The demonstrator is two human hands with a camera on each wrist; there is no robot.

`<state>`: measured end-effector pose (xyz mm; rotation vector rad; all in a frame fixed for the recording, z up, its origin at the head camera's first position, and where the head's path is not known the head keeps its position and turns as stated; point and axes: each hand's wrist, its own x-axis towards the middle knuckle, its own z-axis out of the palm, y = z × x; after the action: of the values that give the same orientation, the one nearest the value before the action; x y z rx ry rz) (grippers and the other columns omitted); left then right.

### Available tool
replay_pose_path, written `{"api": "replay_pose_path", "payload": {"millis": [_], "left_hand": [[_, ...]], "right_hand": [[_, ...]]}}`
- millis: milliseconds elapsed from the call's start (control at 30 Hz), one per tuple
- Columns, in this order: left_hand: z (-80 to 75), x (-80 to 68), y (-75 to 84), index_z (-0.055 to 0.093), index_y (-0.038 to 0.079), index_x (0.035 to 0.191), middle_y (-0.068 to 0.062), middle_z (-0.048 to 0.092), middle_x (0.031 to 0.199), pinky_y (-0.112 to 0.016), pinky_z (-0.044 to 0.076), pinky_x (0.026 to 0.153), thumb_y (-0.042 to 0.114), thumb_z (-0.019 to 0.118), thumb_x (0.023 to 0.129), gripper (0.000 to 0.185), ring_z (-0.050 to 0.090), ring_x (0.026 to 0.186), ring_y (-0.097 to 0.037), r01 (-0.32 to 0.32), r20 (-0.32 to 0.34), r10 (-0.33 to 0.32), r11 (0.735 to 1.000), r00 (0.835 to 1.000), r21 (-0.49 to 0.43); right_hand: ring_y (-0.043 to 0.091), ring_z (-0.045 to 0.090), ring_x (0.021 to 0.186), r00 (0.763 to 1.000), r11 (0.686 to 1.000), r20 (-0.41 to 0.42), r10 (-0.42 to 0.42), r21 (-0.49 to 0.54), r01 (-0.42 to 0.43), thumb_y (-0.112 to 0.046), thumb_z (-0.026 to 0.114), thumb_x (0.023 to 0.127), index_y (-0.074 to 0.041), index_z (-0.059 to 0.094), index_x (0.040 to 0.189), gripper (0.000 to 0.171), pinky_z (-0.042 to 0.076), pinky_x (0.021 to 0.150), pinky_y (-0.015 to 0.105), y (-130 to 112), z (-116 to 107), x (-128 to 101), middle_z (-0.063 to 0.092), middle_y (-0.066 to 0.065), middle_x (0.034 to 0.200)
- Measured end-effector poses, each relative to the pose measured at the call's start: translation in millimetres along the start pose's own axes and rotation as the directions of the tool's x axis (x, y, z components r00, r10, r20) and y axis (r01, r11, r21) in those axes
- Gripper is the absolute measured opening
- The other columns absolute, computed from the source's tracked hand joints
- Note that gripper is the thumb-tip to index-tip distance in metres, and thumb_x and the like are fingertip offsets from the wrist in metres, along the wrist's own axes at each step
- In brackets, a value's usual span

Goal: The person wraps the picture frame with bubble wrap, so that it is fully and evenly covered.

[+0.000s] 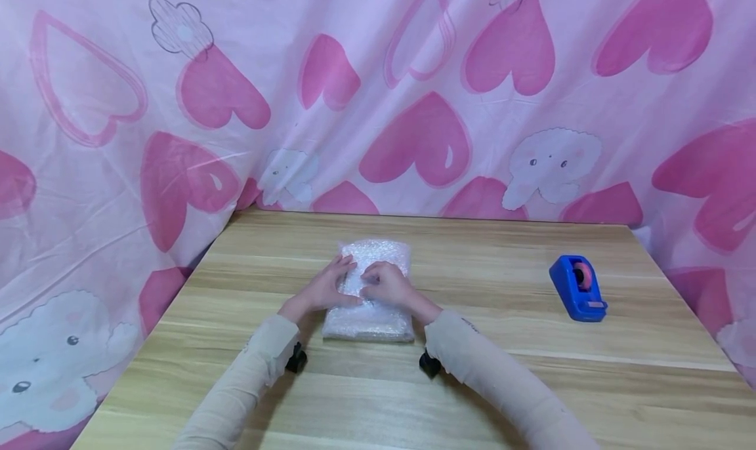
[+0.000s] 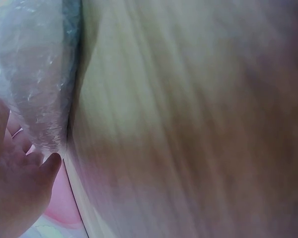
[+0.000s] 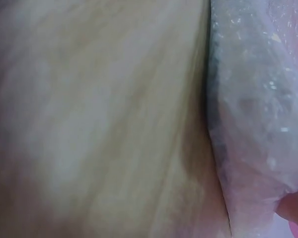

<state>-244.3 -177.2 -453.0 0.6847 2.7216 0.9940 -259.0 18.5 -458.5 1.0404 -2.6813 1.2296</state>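
Note:
A flat, roughly rectangular package in clear bubble wrap (image 1: 369, 322) lies on the table in front of me. My left hand (image 1: 323, 287) rests on its left side, fingers and thumb spread and fairly straight. From the right, my right hand (image 1: 390, 286) reaches onto the middle of the package with bent fingers; whether they pinch the wrap or only press it is too blurred to tell. The left wrist view shows my left hand (image 2: 20, 183) beside the wrap's end (image 2: 35, 74). In the right wrist view, a fingertip (image 3: 294, 208) touches the wrap (image 3: 258, 114).
A blue tape dispenser (image 1: 577, 289) with a pink roll stands to the right on the wooden table (image 1: 484, 260). Behind the table and along its sides hangs a pink cloth (image 1: 366, 17) printed with hearts. Dark wrist devices sit under both sleeves.

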Motion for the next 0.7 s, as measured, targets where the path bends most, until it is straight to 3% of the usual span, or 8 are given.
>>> {"api": "replay_pose_path", "payload": {"millis": [367,700], "left_hand": [[-1.8,0.7,-1.2,0.033,0.002,0.139,-0.008,0.017,0.15,-0.054,0.011,0.108,0.039,0.076,0.069,0.09,0.002,0.138,-0.03,-0.005,0.019,0.005,1.0,1.0,0.013],[-2.7,2.3,-1.5,0.031,0.003,0.14,-0.007,0.014,0.151,-0.052,0.01,0.109,0.04,0.077,0.067,0.093,0.0,0.138,-0.029,0.014,0.054,-0.014,1.0,0.998,0.004]], "right_hand": [[0.026,0.057,0.1,0.999,0.998,0.041,0.033,-0.047,-0.031,-0.017,0.077,0.07,0.003,0.066,0.104,0.041,0.046,0.087,0.036,-2.3,-0.6,0.2,0.063,0.015,0.107],[0.029,0.053,0.105,0.996,0.994,0.08,-0.033,-0.1,0.041,-0.017,0.076,0.071,0.006,0.064,0.107,0.044,0.041,0.094,0.039,-0.9,-2.7,1.4,0.061,0.017,0.109]]}}
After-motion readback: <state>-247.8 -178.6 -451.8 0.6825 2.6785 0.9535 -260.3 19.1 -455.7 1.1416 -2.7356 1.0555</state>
